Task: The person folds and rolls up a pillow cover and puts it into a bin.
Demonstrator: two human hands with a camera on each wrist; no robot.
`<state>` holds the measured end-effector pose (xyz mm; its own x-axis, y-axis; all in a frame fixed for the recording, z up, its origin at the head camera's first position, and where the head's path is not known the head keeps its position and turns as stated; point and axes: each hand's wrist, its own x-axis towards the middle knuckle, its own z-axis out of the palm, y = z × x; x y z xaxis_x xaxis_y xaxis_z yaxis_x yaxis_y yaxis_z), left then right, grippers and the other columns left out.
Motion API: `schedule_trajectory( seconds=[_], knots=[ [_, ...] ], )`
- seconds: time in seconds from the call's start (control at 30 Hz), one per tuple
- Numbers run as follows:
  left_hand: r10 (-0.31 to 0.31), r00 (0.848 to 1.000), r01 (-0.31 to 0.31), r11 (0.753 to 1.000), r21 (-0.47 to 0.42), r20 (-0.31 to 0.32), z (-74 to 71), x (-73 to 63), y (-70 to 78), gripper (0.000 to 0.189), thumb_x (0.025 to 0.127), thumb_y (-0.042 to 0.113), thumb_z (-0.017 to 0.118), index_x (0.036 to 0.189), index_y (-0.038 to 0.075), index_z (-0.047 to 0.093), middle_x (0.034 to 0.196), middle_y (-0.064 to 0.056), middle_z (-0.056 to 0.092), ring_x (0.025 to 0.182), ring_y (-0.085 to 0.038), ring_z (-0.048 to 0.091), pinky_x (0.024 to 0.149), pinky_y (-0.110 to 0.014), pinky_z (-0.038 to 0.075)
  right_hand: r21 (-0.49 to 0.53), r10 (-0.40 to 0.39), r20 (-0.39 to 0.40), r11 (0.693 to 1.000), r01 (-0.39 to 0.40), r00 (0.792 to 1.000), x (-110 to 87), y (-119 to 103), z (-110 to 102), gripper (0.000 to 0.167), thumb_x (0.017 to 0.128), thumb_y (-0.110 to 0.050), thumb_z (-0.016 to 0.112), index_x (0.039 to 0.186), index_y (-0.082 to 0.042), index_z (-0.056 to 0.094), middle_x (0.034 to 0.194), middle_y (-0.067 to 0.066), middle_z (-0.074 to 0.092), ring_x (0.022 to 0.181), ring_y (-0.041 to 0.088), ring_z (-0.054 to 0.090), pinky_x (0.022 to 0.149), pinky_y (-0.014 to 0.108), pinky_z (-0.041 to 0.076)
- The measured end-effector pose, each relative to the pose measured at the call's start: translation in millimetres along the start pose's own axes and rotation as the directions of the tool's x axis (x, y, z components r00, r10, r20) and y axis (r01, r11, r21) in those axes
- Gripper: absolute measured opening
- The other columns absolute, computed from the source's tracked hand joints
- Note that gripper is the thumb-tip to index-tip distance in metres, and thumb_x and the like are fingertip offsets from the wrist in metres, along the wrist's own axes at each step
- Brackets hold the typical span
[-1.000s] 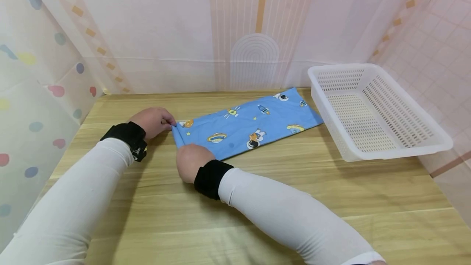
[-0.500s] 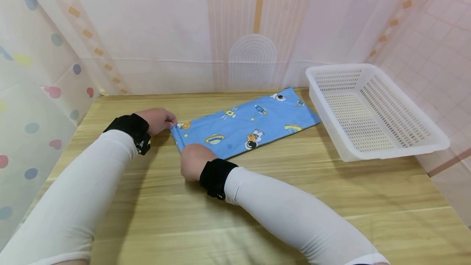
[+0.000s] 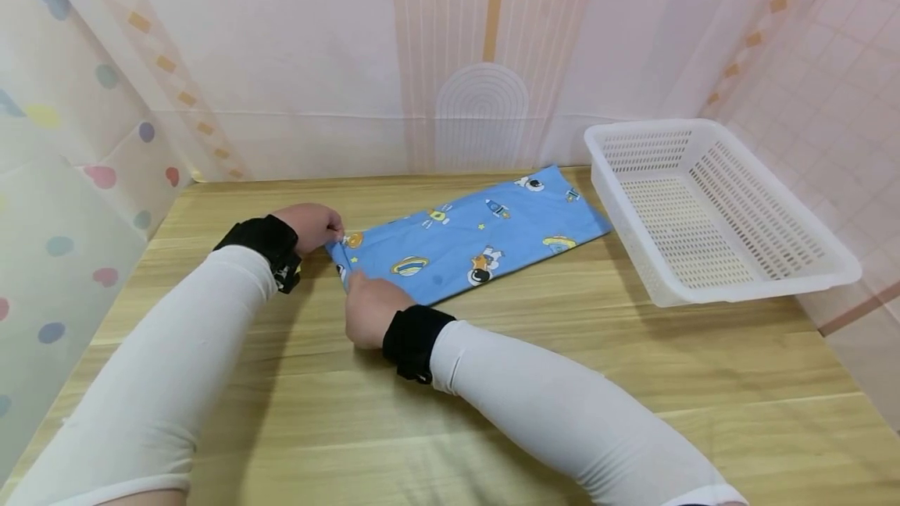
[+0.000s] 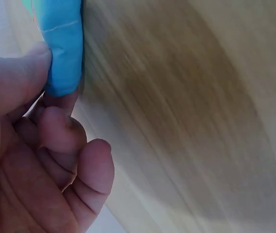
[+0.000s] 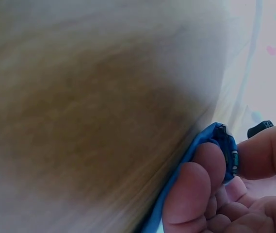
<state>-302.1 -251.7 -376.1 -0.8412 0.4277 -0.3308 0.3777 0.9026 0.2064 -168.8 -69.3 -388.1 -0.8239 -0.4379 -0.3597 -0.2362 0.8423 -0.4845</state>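
Note:
A blue cloth (image 3: 457, 244) printed with astronauts, rockets and planets lies folded in a long strip, slanting up to the right. My left hand (image 3: 312, 226) is at its far left corner; in the left wrist view the thumb and a finger pinch the blue fabric (image 4: 64, 53), a stitched line showing on it. At the near left corner is my right hand (image 3: 376, 311). Its thumb and fingers pinch a turned-over edge of the cloth (image 5: 203, 136) in the right wrist view. Between the hands the left end of the strip is folded over narrowly.
A white plastic basket (image 3: 766, 289) with slotted walls stands on the right, close to the cloth's right end. Everything rests on a wood-grain table (image 3: 337, 428). Patterned sheets (image 3: 316, 61) hang behind and at both sides.
The turned-over left end lies flatter, with more print showing on it. The left hand has shifted slightly right; the right hand has shifted slightly right, then stayed at the near corner.

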Motion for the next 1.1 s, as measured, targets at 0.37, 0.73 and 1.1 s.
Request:
schedule_trajectory(
  seconds=[0.37, 0.73, 1.1],
  knots=[
    [-0.051, 0.994, 0.046, 0.998, -0.048, -0.101, 6.6, 2.8, 2.9, 0.014, 0.099, 0.014, 0.071, 0.092, 0.008, 0.06, 0.084, -0.006, 0.061, 0.074, -0.022, 0.055, 0.066, -0.031, 0.042, -0.125, -0.064, -0.006, 0.99, 0.063, 0.998, -1.3, 4, -6, 0.025, 0.102, -0.012, 0.061, 0.078, -0.013, 0.061, 0.065, -0.004, 0.048, 0.052, 0.012, 0.046, 0.045, 0.023, 0.038],
    [-0.081, 0.962, 0.071, 0.996, -0.046, -0.26, 14.2, -8.4, 4.0, 0.014, 0.095, 0.018, 0.077, 0.088, 0.009, 0.069, 0.081, -0.005, 0.067, 0.077, -0.025, 0.058, 0.071, -0.037, 0.046, -0.263, -0.133, -0.075, 0.959, 0.109, 0.988, -2.1, 4, -9, 0.025, 0.106, -0.013, 0.057, 0.084, -0.012, 0.068, 0.074, -0.004, 0.06, 0.067, 0.012, 0.055, 0.058, 0.023, 0.045],
    [-0.044, 0.96, 0.032, 0.998, -0.046, -0.277, 16.7, -16.2, 3.1, 0.006, 0.096, 0.009, 0.074, 0.09, 0.01, 0.071, 0.089, -0.007, 0.073, 0.084, -0.026, 0.063, 0.081, -0.046, 0.052, -0.343, -0.207, -0.023, 0.921, 0.186, 0.978, -0.5, 4, -11, 0.022, 0.105, -0.018, 0.061, 0.086, -0.011, 0.071, 0.075, -0.004, 0.061, 0.067, 0.011, 0.056, 0.058, 0.022, 0.045]
  ],
)
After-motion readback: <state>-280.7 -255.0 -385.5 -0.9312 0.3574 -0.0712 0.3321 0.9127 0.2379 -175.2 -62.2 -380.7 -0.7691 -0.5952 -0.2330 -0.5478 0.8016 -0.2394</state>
